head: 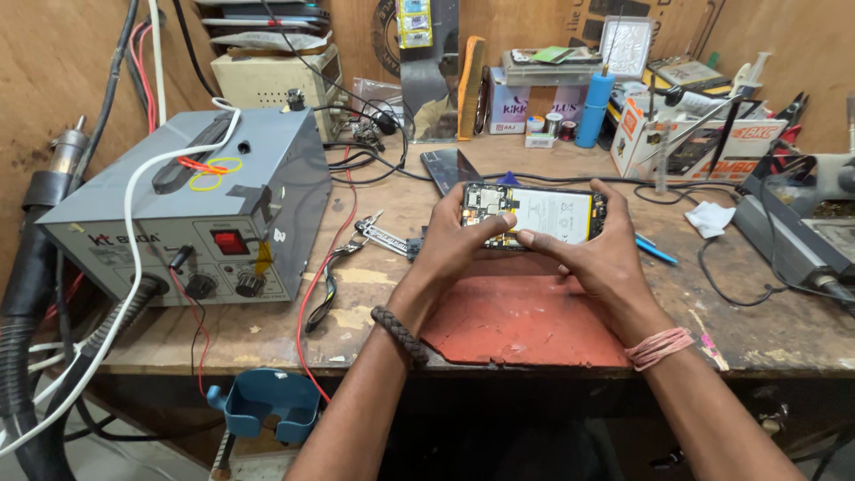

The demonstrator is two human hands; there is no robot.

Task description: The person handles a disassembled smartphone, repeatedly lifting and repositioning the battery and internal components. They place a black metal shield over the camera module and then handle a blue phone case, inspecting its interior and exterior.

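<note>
Opened black smartphone (533, 215), back cover off with circuit board and pale battery exposed, sits mid-frame above the worn red mat (521, 321) on your tabletop (267, 330). Your left hand (459, 245) and right hand (588, 254) both clasp it; internals remain in place.

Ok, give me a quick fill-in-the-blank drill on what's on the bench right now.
1. Both hands, left hand and right hand, hold an opened ____ with its back cover off.
2. Under the hands lies a worn ____-coloured mat.
3. The grey rework station stands on the person's ____ side.
4. The blue cylindrical bottle stands ____ at the back.

Missing words: phone; red; left; upright
</note>
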